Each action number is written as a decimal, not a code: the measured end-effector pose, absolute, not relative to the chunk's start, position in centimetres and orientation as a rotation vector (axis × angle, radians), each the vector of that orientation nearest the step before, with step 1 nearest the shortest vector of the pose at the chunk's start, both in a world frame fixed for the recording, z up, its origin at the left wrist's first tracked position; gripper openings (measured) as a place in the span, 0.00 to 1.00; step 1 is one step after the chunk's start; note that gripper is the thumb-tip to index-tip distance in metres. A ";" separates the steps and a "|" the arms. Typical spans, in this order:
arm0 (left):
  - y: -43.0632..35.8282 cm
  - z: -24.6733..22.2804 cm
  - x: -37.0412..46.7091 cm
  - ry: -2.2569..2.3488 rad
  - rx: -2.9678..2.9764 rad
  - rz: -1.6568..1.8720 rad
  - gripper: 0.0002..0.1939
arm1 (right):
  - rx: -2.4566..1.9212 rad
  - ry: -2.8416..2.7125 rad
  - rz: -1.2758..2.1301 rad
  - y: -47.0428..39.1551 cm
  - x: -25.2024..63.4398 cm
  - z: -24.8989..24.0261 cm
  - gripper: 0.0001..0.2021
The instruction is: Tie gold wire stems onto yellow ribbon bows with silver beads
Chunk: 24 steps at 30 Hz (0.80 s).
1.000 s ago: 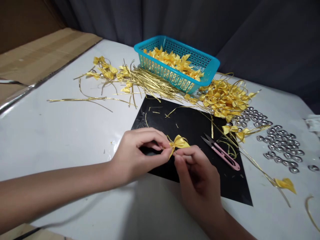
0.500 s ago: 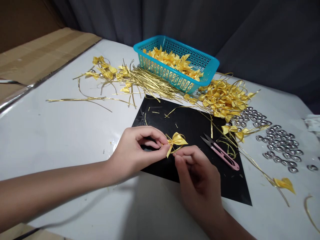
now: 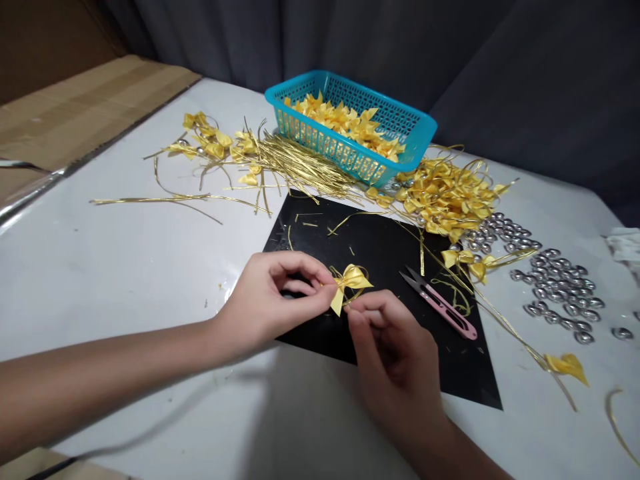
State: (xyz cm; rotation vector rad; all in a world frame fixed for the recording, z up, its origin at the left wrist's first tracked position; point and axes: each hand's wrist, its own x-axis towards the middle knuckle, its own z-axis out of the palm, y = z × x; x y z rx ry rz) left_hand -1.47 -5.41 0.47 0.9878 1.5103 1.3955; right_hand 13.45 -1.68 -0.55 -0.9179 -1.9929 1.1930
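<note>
Over the black mat (image 3: 320,233), my left hand (image 3: 280,290) pinches a yellow ribbon bow (image 3: 353,277) between thumb and forefinger. A thin gold cord (image 3: 356,297) loops behind and below the bow. The thumb and forefinger of my right hand (image 3: 397,353) are closed on this cord at the bow's lower right. Part of the bow and the cord's ends are hidden by my fingertips. Pink thread snips (image 3: 440,303) lie on the mat to the right of my hands, blades pointing up and left.
A blue basket (image 3: 425,137) holding yellow bows stands at the back. Before it lie a bundle of gold cords (image 3: 305,163) and a heap of corded bows (image 3: 445,193). Silver beads (image 3: 563,283) are spread at right. Cardboard (image 3: 100,100) borders the white table (image 3: 125,267).
The bow has turned slightly in my left fingers, and its lower tail shows more fully. Both hands stay in nearly the same place, still pinching.
</note>
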 end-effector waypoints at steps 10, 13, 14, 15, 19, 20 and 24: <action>-5.3 0.5 -1.3 1.502 0.963 1.374 0.02 | -0.921 -2.022 1.211 -1.5 13.5 -0.5 0.06; -5.3 0.6 -1.3 1.504 0.968 1.368 0.02 | -0.918 -2.027 1.201 -1.5 13.5 -0.5 0.06; -5.3 0.6 -1.3 1.506 0.976 1.366 0.02 | -0.919 -2.027 1.196 -1.5 13.5 -0.5 0.06; -5.3 0.6 -1.3 1.512 0.989 1.364 0.02 | -0.922 -2.026 1.190 -1.5 13.5 -0.5 0.06; -5.5 0.6 -1.3 1.527 1.050 1.359 0.02 | -0.921 -2.018 1.158 -1.6 13.5 -0.4 0.06; -5.5 0.6 -1.3 1.526 1.063 1.365 0.02 | -0.918 -2.018 1.149 -1.6 13.5 -0.4 0.06; -5.8 0.6 -1.1 1.523 1.079 1.418 0.01 | -0.903 -2.030 1.115 -1.6 13.5 -0.5 0.05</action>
